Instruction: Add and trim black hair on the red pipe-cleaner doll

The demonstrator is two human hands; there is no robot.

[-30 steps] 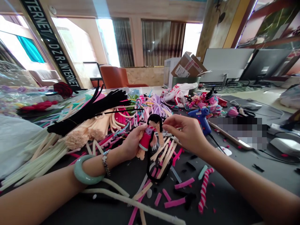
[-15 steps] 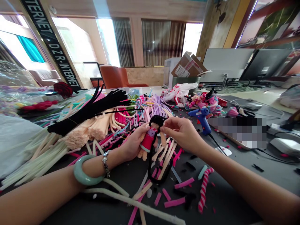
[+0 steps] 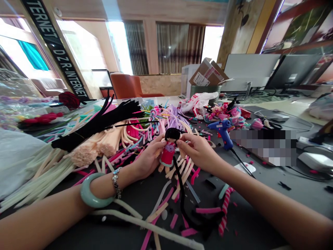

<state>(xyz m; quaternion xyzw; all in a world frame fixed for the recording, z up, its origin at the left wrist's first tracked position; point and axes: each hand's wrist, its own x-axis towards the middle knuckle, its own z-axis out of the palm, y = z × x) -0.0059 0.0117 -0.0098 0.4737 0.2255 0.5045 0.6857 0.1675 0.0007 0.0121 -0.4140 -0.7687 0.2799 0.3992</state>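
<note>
A small doll (image 3: 168, 151) with black hair, a red dress and a pale green hem is held upright between my hands. My left hand (image 3: 149, 156) is closed on its left side, fingertips by the head. On the other side, my right hand (image 3: 199, 149) pinches at the doll's head, near the black hair. A long black fuzzy strip (image 3: 180, 189) hangs from behind the doll and curves down to the right over the grey table.
A blue glue gun (image 3: 224, 132) lies to the right. Black stems (image 3: 91, 126) and peach bundles (image 3: 87, 151) lie left. Pink offcuts and a red-and-white twist (image 3: 225, 211) are in front. Behind stand a cardboard box (image 3: 209, 74) and monitors.
The doll has turned more upright and face-on. The black strip has swung from a loop below the doll out to the right. My right hand remains at the head.
</note>
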